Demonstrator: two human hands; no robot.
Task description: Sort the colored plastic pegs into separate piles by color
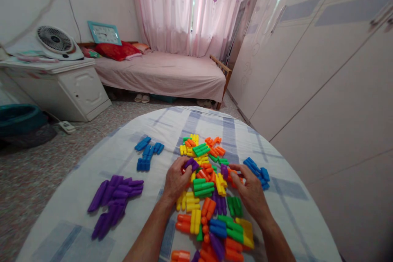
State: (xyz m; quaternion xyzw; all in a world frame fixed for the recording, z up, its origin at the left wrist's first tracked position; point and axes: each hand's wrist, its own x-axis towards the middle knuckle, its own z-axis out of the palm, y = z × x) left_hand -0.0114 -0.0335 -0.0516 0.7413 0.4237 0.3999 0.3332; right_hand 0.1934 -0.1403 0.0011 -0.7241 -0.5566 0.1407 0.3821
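Note:
Plastic pieces in several colours lie in a long mixed pile (204, 187) down the middle of the round table. My left hand (179, 177), at the pile's left side, is closed on a purple piece (192, 164). Across from it, my right hand (245, 182) has its thumb and fingers around another purple piece (224, 171). A group of purple pieces (115, 196) lies to the left on the cloth. Blue pieces (147, 153) sit at the back left, and more blue pieces (259, 172) lie just beyond my right hand.
A checked cloth covers the table (285, 208). Behind it stands a bed (166, 67) by pink curtains (172, 8). At left are a white cabinet (81, 90) with a fan (57, 41) and a bin (23, 118). Wardrobe doors (331, 69) line the right side.

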